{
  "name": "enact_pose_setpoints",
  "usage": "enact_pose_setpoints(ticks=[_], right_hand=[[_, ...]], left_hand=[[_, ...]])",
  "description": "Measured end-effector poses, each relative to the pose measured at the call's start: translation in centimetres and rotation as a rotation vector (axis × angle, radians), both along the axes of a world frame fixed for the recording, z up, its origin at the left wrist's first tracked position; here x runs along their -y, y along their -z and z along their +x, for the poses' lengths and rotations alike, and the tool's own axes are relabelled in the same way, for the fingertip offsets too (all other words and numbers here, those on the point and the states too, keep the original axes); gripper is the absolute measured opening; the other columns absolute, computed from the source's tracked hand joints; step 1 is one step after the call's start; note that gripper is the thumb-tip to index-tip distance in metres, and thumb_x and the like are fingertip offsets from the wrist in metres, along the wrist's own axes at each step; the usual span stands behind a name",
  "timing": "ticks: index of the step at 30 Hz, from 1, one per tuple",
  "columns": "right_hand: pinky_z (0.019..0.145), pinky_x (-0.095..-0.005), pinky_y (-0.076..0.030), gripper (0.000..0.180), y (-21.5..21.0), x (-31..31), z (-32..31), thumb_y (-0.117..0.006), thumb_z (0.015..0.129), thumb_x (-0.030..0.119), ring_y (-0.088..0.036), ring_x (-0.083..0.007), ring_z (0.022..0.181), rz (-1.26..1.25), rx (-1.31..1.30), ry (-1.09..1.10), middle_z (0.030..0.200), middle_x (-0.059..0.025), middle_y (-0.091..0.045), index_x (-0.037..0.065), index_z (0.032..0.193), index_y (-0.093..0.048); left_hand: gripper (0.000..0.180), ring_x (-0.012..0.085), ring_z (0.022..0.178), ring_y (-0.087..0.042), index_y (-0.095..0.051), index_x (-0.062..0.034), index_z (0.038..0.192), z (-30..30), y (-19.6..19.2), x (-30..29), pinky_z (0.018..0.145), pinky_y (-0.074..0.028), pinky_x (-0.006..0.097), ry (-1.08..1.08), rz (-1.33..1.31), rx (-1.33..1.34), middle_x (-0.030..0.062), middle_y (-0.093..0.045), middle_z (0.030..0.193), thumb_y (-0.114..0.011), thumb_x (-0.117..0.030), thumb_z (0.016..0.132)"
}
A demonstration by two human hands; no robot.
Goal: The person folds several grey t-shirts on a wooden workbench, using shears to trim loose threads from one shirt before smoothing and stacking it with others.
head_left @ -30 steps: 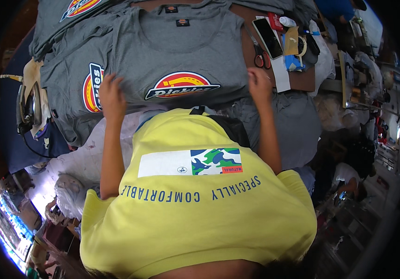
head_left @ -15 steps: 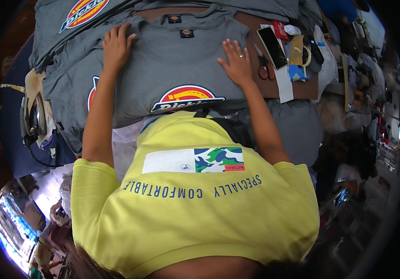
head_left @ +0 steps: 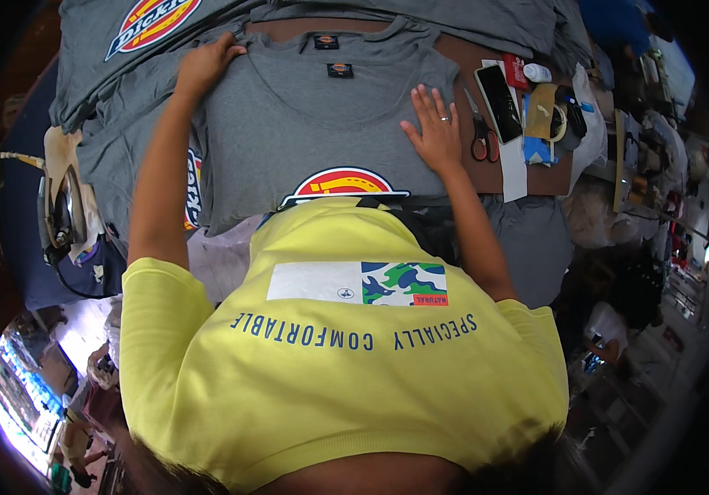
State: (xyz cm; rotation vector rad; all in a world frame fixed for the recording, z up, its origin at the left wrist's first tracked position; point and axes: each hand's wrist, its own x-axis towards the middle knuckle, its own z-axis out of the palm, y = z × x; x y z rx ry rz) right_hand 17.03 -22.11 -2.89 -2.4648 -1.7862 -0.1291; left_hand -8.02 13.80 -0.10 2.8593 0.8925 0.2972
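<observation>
The gray scoop-neck shirt [head_left: 329, 144] lies face up on the brown surface [head_left: 550, 175], directly before the person. Its neckline points away; its lengthwise axis runs back toward the waist, where the yellow sweatshirt [head_left: 354, 379] hides the lower end. The left hand [head_left: 206, 64] curls over a shoulder, grip unclear; the right hand [head_left: 435, 136] rests flat, fingers spread, grasping nothing. The step looks like smoothing; the next move seemingly calls for light, even pressure.
</observation>
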Motion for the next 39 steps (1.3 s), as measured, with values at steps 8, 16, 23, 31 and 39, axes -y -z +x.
enact_pose_setpoints(ticks=[8,16,23,31,39], right_hand=[[0.103,-0.0501,-0.021,0.054,-0.1,-0.8,1.5,-0.044,0.087,0.047,-0.028,-0.0236,0.130,0.092,-0.147,-0.012,0.138,-0.0025,-0.035,0.018,0.132,-0.038],[0.101,-0.0542,-0.020,0.051,1.1,-7.3,7.3,-0.043,0.088,0.046,-0.027,-0.0306,0.129,0.279,-0.106,0.108,0.136,-0.0071,-0.037,0.018,0.130,-0.040],[0.103,-0.0531,-0.018,0.052,2.3,-8.2,7.7,-0.041,0.088,0.049,-0.026,-0.0274,0.130,0.231,-0.097,0.118,0.138,-0.0052,-0.034,0.022,0.131,-0.038],[0.104,-0.0520,-0.016,0.051,2.3,-8.3,7.5,-0.041,0.087,0.050,-0.023,-0.0259,0.131,0.220,-0.107,0.151,0.138,-0.0034,-0.034,0.023,0.131,-0.038],[0.104,-0.0523,-0.016,0.053,2.6,-8.3,7.7,-0.042,0.087,0.051,-0.024,-0.0259,0.131,0.253,-0.099,0.140,0.138,-0.0040,-0.034,0.023,0.131,-0.039]], left_hand=[[0.040,0.0319,0.068,-0.061,-0.055,-0.0096,0.089,-0.1,0.2,0.6,0.058,-0.047,0.040,0.038,-0.041,0.147,0.0111,-0.064,0.074,-0.050,-0.049,0.082],[0.047,0.0306,0.069,-0.061,-0.059,-0.0075,0.083,0.6,-2.0,1.7,0.059,-0.046,0.039,-0.006,-0.034,0.058,0.0119,-0.062,0.071,-0.050,-0.053,0.080],[0.053,0.0315,0.072,-0.062,-0.065,-0.0099,0.087,-1.2,0.1,-1.8,0.062,-0.046,0.040,-0.178,-0.017,-0.013,0.0135,-0.064,0.073,-0.046,-0.059,0.080],[0.054,0.0335,0.077,-0.061,-0.065,-0.0087,0.089,-1.6,0.0,-2.1,0.067,-0.046,0.041,-0.159,-0.236,0.082,0.0158,-0.064,0.080,-0.043,-0.058,0.082],[0.045,0.0258,0.080,-0.055,-0.060,-0.0056,0.080,0.6,-1.7,2.3,0.066,-0.045,0.037,0.070,0.168,0.204,0.0071,-0.057,0.080,-0.050,-0.050,0.082]])
